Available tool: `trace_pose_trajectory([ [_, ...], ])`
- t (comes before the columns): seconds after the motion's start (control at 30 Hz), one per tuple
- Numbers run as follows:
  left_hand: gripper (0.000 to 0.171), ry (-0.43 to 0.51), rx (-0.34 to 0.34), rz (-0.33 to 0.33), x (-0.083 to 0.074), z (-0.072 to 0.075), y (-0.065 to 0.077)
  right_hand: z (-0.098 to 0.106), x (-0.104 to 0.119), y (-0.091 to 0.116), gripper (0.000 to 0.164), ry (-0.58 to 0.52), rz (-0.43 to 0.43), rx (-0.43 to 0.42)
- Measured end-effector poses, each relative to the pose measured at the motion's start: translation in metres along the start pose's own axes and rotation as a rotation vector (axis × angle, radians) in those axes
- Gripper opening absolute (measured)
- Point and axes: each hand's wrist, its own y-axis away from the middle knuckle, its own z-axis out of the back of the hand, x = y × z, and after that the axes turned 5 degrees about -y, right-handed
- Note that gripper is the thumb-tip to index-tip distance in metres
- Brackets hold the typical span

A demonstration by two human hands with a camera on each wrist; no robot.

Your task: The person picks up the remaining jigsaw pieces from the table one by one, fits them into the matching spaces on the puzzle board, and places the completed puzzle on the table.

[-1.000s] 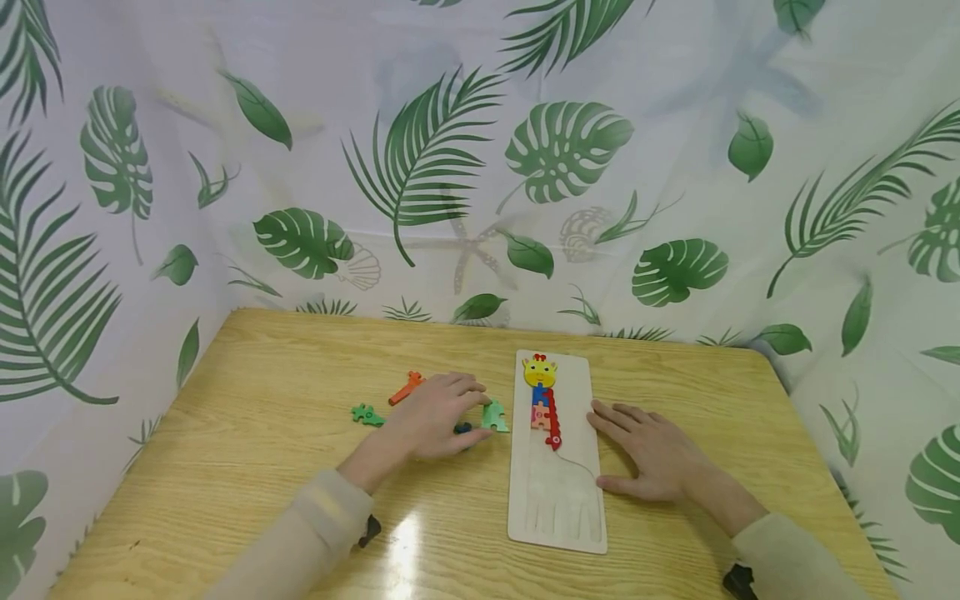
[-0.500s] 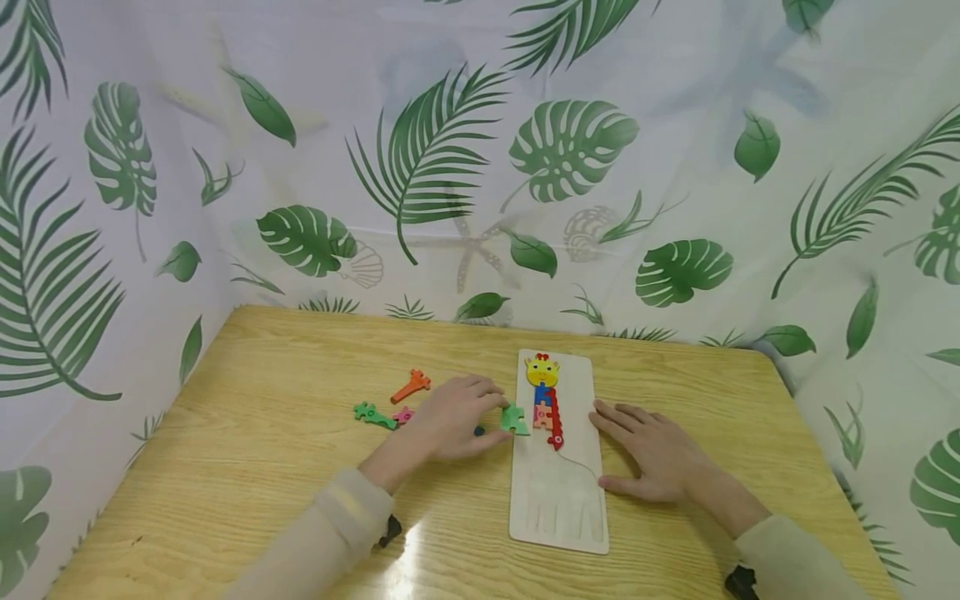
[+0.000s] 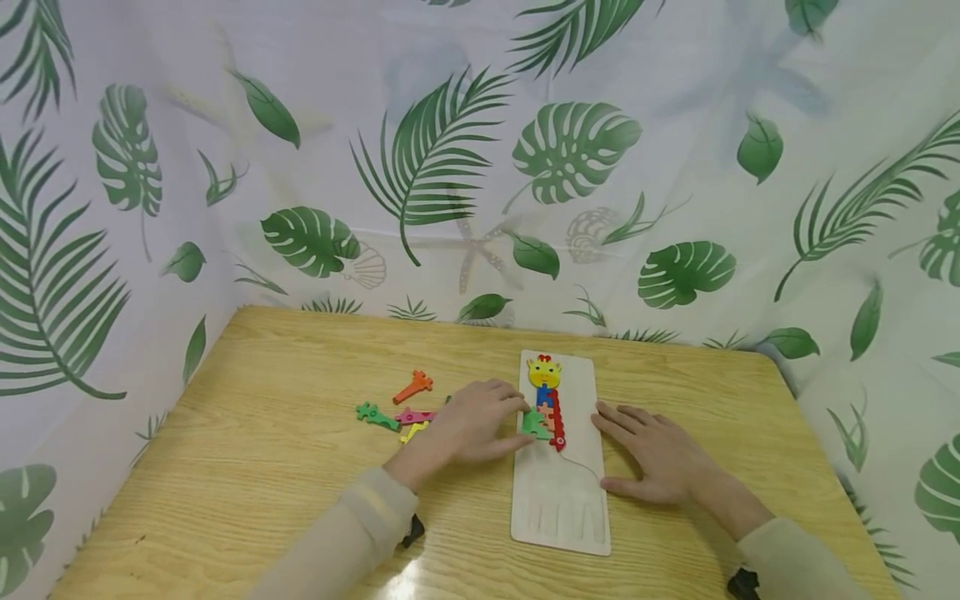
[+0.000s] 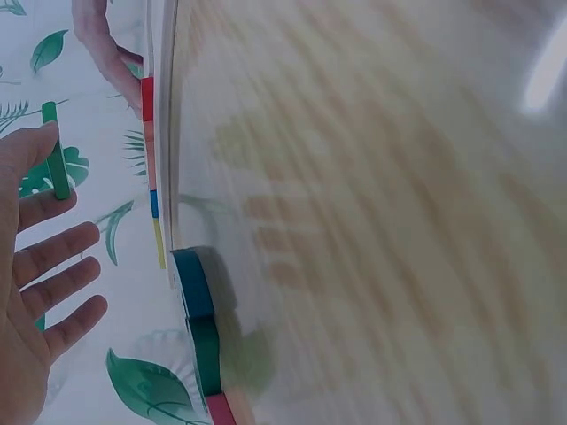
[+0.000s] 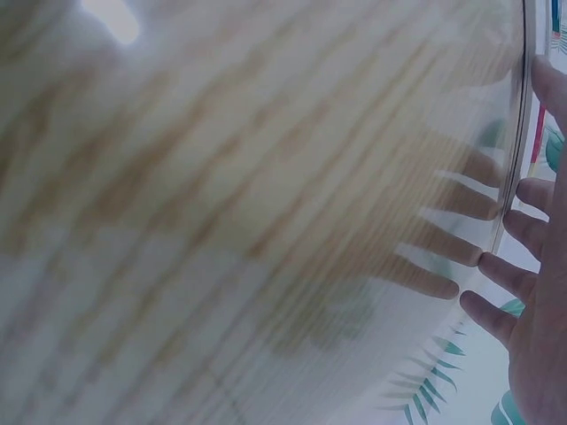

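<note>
Now farther over board [image 3: 558, 492]: green piece [image 3: 534, 424], pinched by left hand [image 3: 480, 421]; right hand [image 3: 660, 454] relaxed, unmoved.

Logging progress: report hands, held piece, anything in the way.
Left hand pinching green piece, raised above board. Right hand at board's edge. Nothing visible between piece and board.

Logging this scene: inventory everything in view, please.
Table: 1, tan, below
Backdrop: 1, white with green leaves, behind
Board: 1, pale, on table
Giraffe head: 1, yellow, on board
Placed pieces: 3, blue, salmon, red, on board
Loose pieces: 6 visible, orange, green, pink, yellow, dark blue, dark green, left of board
Light green piece: 1, over board
Sleeves: 2, beige, forearms
Wrist devices: 2, black, by sleeves
Left grip: 1, pinching light green piece
Right grip: 1, at board's right edge
</note>
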Motion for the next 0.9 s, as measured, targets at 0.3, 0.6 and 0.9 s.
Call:
trace_pose_trajectory([
  [0.3,0.048,-0.001,0.031,0.003,-0.007,-0.004,-0.009,-0.001,-0.001,0.001,0.097,0.01,0.009,-0.011],
  [0.6,0.051,-0.04,0.069,-0.012,-0.01,-0.009,-0.016,0.002,0.0,0.0,0.096,0.015,0.019,-0.015],
  [0.9,0.055,-0.112,0.121,-0.04,-0.014,-0.015,-0.021,0.0,-0.001,0.0,0.097,0.015,0.018,-0.008],
])
